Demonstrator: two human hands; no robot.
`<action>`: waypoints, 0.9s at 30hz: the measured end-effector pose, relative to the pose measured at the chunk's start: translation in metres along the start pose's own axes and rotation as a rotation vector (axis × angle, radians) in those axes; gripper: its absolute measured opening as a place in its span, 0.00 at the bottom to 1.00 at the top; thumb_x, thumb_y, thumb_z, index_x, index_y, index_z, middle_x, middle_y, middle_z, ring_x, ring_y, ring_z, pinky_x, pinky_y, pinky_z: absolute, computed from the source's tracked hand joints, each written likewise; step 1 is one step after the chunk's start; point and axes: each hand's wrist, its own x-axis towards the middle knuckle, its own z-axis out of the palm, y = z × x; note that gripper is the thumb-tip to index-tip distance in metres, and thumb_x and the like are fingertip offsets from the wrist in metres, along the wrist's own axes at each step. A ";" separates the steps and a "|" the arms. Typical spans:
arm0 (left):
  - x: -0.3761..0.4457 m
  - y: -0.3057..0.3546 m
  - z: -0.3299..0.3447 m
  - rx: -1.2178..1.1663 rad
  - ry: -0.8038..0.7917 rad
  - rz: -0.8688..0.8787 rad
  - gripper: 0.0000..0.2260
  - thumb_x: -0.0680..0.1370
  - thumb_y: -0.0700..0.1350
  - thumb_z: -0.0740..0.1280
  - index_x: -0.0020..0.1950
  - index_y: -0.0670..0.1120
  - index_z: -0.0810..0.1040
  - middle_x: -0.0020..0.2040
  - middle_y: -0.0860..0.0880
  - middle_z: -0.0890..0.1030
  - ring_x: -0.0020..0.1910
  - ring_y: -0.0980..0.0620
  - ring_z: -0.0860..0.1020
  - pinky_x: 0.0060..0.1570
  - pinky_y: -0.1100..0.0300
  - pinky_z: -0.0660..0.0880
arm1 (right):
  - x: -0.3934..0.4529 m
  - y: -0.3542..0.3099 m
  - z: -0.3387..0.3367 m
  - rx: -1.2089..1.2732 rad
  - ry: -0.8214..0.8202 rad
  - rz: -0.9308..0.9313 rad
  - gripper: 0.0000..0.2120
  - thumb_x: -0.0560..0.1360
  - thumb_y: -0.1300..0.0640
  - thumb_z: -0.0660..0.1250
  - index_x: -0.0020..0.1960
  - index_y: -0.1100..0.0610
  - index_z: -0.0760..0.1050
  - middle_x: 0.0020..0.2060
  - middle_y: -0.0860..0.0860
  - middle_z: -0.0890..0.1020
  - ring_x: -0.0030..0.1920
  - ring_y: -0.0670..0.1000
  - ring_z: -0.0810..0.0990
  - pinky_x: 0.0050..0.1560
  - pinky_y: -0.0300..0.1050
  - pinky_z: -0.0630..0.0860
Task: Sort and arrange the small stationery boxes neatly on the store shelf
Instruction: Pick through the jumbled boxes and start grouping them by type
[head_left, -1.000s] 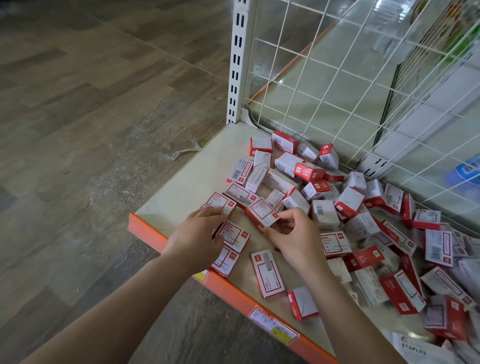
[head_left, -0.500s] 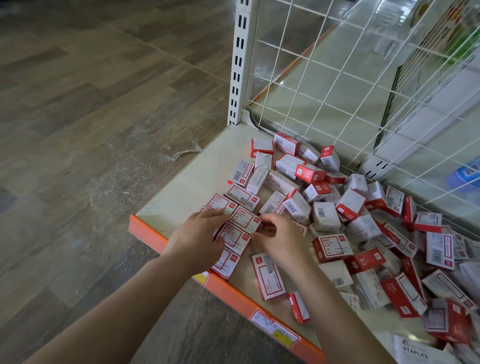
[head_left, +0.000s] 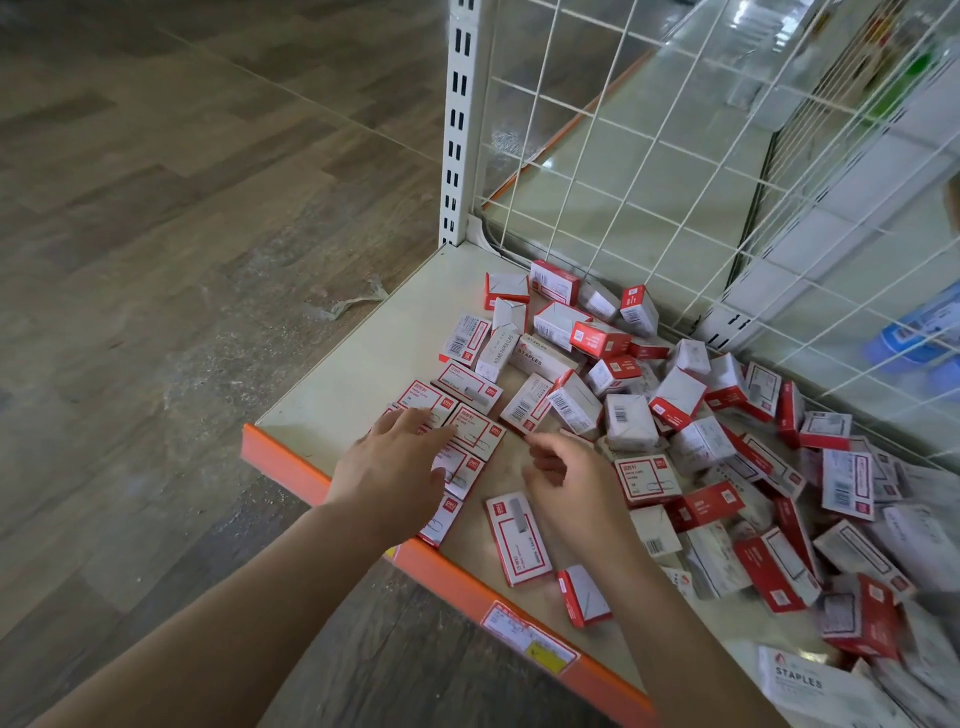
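Dozens of small red-and-white stationery boxes (head_left: 628, 421) lie before us in the head view, scattered loosely over the cream shelf (head_left: 353, 374), most of them heaped toward the right and far side against the white wire grid back (head_left: 649, 156). Near the left front corner we have a short row of boxes (head_left: 475, 434) lying flat, face up and edge to edge, running from the orange front lip (head_left: 457, 582) toward the far side. Our left hand (head_left: 395, 467) rests on this row with fingers straight and spread, the grip apart, fingertips touching the box tops. Our right hand (head_left: 566, 478) hovers just right of the row, its fingers loosely curled; the grip holds nothing that we can see. One flat box (head_left: 518, 538) lies alone near the lip, between our two forearms, and another small box (head_left: 584, 595) sits just right of it, nearer the edge. A price label (head_left: 527, 636) is stuck on the lip. A white slotted upright (head_left: 460, 119) stands at the far left corner of the shelf, with wood-look floor (head_left: 182, 234) to the left.
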 end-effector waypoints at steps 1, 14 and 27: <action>-0.002 0.002 0.001 0.001 0.001 -0.001 0.23 0.80 0.49 0.57 0.74 0.57 0.57 0.76 0.54 0.55 0.75 0.51 0.53 0.66 0.54 0.66 | -0.004 0.004 -0.002 -0.013 0.022 -0.001 0.14 0.75 0.60 0.65 0.60 0.54 0.75 0.48 0.44 0.77 0.49 0.42 0.75 0.52 0.34 0.73; -0.023 0.017 0.000 -0.041 -0.032 0.055 0.17 0.79 0.47 0.58 0.68 0.54 0.69 0.66 0.54 0.69 0.65 0.53 0.68 0.62 0.55 0.71 | -0.049 0.002 0.003 -0.463 -0.173 0.053 0.27 0.69 0.38 0.68 0.60 0.52 0.68 0.56 0.49 0.76 0.57 0.48 0.75 0.59 0.43 0.73; -0.032 0.020 -0.002 -0.065 -0.079 0.072 0.18 0.80 0.46 0.59 0.69 0.52 0.69 0.68 0.54 0.69 0.68 0.54 0.67 0.67 0.58 0.66 | -0.061 0.021 -0.017 -0.368 -0.112 0.100 0.19 0.73 0.47 0.67 0.59 0.52 0.67 0.55 0.48 0.75 0.56 0.46 0.74 0.56 0.37 0.74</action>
